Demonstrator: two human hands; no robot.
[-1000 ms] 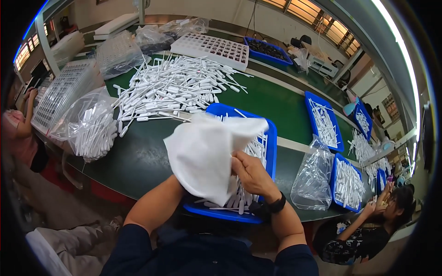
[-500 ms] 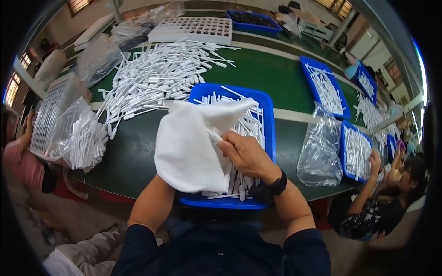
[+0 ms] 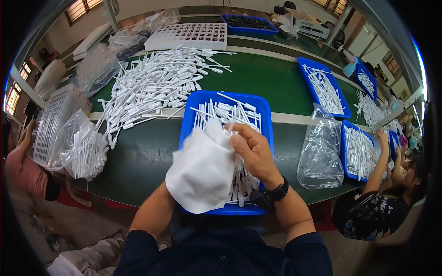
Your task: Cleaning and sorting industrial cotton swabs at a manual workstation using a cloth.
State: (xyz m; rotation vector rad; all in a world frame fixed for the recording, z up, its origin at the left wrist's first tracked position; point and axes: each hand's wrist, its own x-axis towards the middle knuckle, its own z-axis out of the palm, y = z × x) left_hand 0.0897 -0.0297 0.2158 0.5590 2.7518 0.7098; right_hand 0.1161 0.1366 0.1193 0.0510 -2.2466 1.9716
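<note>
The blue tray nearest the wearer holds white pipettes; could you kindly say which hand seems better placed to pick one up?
The right hand, probably: it is uncovered and above the blue tray, close to the white pipettes, whereas the left hand is hidden by the white cloth.

A navy shirt [image 3: 202, 253] (short-sleeved) is worn with a black right-wrist band [image 3: 279, 190].

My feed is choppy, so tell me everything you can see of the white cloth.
The white cloth looks like plain, soft fabric, slightly blurred. It is draped and bunched, its top folded into a peak and its lower edge rounded. It hangs over the near left part of the blue tray, hiding some white pipettes inside. The left hand is hidden beneath it; the right hand is at its upper right edge, grip unclear.
</note>
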